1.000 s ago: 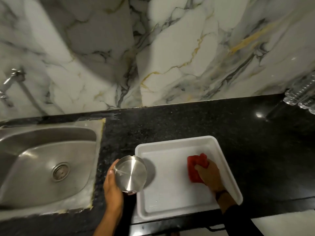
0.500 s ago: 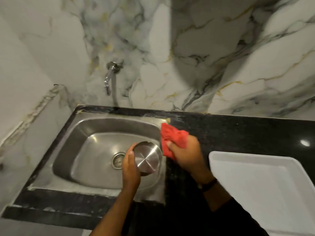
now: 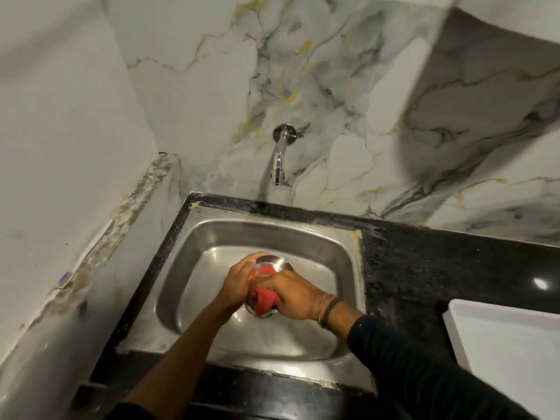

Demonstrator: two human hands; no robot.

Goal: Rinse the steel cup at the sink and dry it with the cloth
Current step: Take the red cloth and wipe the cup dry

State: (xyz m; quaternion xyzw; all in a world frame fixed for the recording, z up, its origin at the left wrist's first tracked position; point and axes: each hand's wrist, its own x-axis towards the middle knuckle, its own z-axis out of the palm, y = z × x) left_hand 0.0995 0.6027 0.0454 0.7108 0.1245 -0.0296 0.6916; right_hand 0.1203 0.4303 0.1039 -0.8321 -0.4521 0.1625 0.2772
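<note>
Over the middle of the steel sink point(image 3: 327, 237) my left hand point(image 3: 239, 283) grips the steel cup point(image 3: 274, 262), which is tilted with its mouth toward my right hand. My right hand point(image 3: 295, 294) holds the red cloth point(image 3: 263, 298) and presses it into and against the cup. Only the cup's upper rim and part of its wall show; the rest is hidden by my fingers and the cloth. The wall tap point(image 3: 278, 160) is above the sink's back edge, with no water visible from it.
Black granite counter point(image 3: 424, 268) runs to the right of the sink. A white plastic tray point(image 3: 500, 344) sits at the right edge of view. Marble wall behind; a plain white wall and a low ledge point(image 3: 127, 213) close the left side.
Both hands moved from the tray and counter to over the sink. The cloth, held beside the cup half a second ago, is now pressed into it. The view shifted left.
</note>
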